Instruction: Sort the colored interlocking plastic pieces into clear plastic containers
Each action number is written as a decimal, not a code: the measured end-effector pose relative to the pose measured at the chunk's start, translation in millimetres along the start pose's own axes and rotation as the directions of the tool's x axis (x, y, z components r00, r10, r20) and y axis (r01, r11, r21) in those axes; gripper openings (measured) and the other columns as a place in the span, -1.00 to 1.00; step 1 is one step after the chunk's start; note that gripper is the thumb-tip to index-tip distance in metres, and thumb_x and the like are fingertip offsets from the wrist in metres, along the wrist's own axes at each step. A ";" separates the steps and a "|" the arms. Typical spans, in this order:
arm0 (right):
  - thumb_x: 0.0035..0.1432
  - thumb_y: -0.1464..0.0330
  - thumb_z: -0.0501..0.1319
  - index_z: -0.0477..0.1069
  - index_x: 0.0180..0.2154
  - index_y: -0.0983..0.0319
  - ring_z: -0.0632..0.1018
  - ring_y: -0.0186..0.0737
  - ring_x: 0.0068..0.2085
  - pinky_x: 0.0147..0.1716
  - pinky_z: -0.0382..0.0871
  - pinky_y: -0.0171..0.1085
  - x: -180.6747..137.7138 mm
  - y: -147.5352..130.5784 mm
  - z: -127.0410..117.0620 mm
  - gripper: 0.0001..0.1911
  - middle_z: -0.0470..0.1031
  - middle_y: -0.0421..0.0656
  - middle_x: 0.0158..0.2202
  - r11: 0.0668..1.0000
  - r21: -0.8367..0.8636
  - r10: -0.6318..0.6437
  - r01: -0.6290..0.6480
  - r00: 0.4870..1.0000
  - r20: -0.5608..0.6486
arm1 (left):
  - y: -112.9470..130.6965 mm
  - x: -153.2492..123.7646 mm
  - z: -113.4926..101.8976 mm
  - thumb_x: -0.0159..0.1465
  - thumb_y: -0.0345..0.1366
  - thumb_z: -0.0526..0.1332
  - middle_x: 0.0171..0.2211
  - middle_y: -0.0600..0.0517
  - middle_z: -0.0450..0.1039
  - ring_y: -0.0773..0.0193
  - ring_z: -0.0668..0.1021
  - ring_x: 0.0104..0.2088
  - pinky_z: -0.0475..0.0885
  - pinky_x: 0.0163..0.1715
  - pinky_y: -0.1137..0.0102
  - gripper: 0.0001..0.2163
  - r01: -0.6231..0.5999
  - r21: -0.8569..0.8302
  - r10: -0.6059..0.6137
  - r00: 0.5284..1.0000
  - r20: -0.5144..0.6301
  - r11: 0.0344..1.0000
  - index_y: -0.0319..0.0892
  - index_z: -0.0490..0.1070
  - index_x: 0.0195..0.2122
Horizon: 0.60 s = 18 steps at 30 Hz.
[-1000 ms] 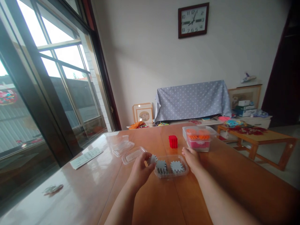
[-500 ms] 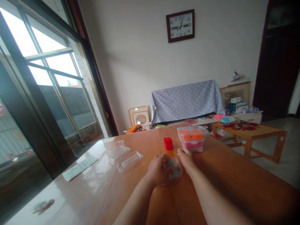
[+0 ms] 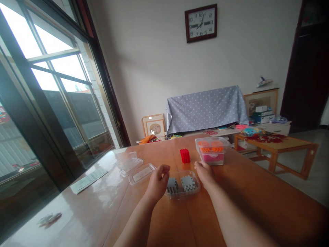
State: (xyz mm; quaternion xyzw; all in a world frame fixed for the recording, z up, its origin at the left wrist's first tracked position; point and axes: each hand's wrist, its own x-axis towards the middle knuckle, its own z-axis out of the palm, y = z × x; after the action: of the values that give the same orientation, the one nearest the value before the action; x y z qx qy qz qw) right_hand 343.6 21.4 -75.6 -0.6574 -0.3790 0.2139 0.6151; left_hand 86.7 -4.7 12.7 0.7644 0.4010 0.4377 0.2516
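Note:
A clear plastic tray [image 3: 195, 190] sits on the wooden table [image 3: 252, 202] and holds grey notched foam pieces [image 3: 187, 183]. My left hand [image 3: 158, 183] hovers at the tray's left end, fingers curled loosely with nothing visible in them. My right hand [image 3: 205, 173] rests against the tray's right end, fingers pressed on its rim. A red block cube [image 3: 184, 155] stands just beyond the tray.
A lidded clear box [image 3: 212, 150] of orange and pink pieces stands behind my right hand. Two clear lids [image 3: 140, 173] and a paper sheet [image 3: 88, 175] lie to the left. Windows run along the left; a low wooden table [image 3: 282, 145] stands at the right.
My left hand carried a grey piece into the tray, then drew back out to the left without it. My right hand stayed at the tray's end.

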 end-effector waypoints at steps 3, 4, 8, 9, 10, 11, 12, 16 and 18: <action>0.12 0.04 0.13 0.48 -0.47 0.17 0.53 -0.17 -0.45 -0.49 0.23 -0.28 -2.6 -2.6 1.1 -0.62 0.61 -0.14 -0.46 0.999 -0.026 -0.017 0.017 1.000 0.003 | -7.2 -7.9 -15.7 0.32 -0.27 0.17 -0.20 -0.03 0.61 0.18 0.61 -0.16 0.47 -0.11 0.31 -0.85 0.035 0.036 -0.033 0.998 -0.058 0.999 -0.15 0.49 -0.19; 0.13 0.04 0.14 0.48 -0.47 0.17 0.54 -0.16 -0.44 -0.48 0.24 -0.28 -3.3 -3.2 1.7 -0.62 0.61 -0.14 -0.46 0.999 -0.033 -0.023 0.024 1.000 0.005 | -7.2 -11.3 -18.8 0.32 -0.26 0.18 -0.21 -0.02 0.61 0.18 0.61 -0.17 0.47 -0.12 0.32 -0.86 0.037 0.059 -0.034 0.998 -0.053 0.998 -0.14 0.50 -0.19; 0.14 0.03 0.13 0.50 -0.45 0.17 0.56 -0.14 -0.38 -0.43 0.26 -0.27 -5.1 -3.8 3.3 -0.61 0.63 -0.13 -0.42 0.998 -0.052 -0.045 0.046 0.999 0.007 | 7.7 -24.3 -17.5 0.34 -0.27 0.17 -0.20 0.00 0.60 0.18 0.59 -0.14 0.43 -0.12 0.34 -0.87 -0.035 0.140 0.026 0.998 0.065 0.990 -0.10 0.51 -0.20; 0.14 0.03 0.13 0.50 -0.45 0.17 0.56 -0.14 -0.39 -0.43 0.26 -0.27 -5.3 -3.5 3.5 -0.61 0.63 -0.13 -0.42 0.997 -0.056 -0.048 0.049 0.999 0.008 | 13.8 -26.7 -14.5 0.35 -0.27 0.16 -0.19 0.00 0.60 0.17 0.58 -0.13 0.41 -0.12 0.34 -0.87 -0.064 0.163 0.048 0.994 0.099 0.985 -0.09 0.51 -0.21; 0.14 0.03 0.13 0.50 -0.46 0.17 0.56 -0.14 -0.39 -0.44 0.26 -0.28 -5.4 -3.0 3.6 -0.61 0.63 -0.14 -0.42 0.997 -0.059 -0.051 0.051 0.999 0.010 | 20.0 -28.6 -10.9 0.35 -0.28 0.15 -0.19 0.00 0.60 0.15 0.57 -0.12 0.40 -0.12 0.33 -0.86 -0.092 0.188 0.067 0.989 0.134 0.978 -0.08 0.51 -0.20; 0.14 0.03 0.13 0.50 -0.46 0.17 0.56 -0.15 -0.40 -0.44 0.26 -0.28 -5.4 -2.5 3.8 -0.61 0.62 -0.14 -0.43 0.997 -0.061 -0.052 0.053 0.999 0.013 | 25.8 -30.1 -7.2 0.36 -0.28 0.14 -0.19 0.00 0.60 0.13 0.56 -0.12 0.38 -0.11 0.31 -0.85 -0.119 0.216 0.082 0.982 0.172 0.969 -0.07 0.52 -0.20; 0.14 0.03 0.13 0.49 -0.47 0.17 0.55 -0.15 -0.41 -0.45 0.25 -0.28 -5.3 -1.9 4.0 -0.61 0.62 -0.14 -0.44 0.996 -0.064 -0.054 0.055 0.998 0.016 | 30.9 -31.2 -3.5 0.36 -0.28 0.14 -0.19 -0.01 0.61 0.11 0.55 -0.10 0.37 -0.11 0.29 -0.85 -0.140 0.245 0.089 0.974 0.207 0.959 -0.07 0.52 -0.19; 0.14 0.02 0.12 0.48 -0.49 0.17 0.52 -0.17 -0.47 -0.49 0.22 -0.29 -5.1 -0.2 5.1 -0.60 0.59 -0.15 -0.49 0.995 -0.077 -0.057 0.059 0.998 0.025 | 42.5 -32.7 8.2 0.37 -0.25 0.12 -0.20 -0.03 0.60 0.03 0.53 -0.06 0.29 -0.01 0.18 -0.82 -0.184 0.343 0.079 0.951 0.300 0.921 -0.03 0.51 -0.12; 0.14 0.02 0.12 0.48 -0.49 0.17 0.51 -0.18 -0.48 -0.50 0.21 -0.29 -5.4 -0.1 5.1 -0.59 0.58 -0.17 -0.51 0.994 -0.086 -0.060 0.062 0.998 0.026 | 44.0 -32.4 11.9 0.38 -0.24 0.10 -0.20 -0.04 0.59 0.01 0.52 -0.05 0.26 0.03 0.13 -0.80 -0.196 0.365 0.076 0.945 0.319 0.910 -0.01 0.51 -0.10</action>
State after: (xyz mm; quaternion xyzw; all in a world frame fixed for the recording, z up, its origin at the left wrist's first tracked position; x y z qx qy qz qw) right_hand 336.4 20.6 -77.3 -0.6692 -0.4150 0.1861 0.5877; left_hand 104.8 -56.4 24.1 0.8827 0.3829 0.2449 0.1195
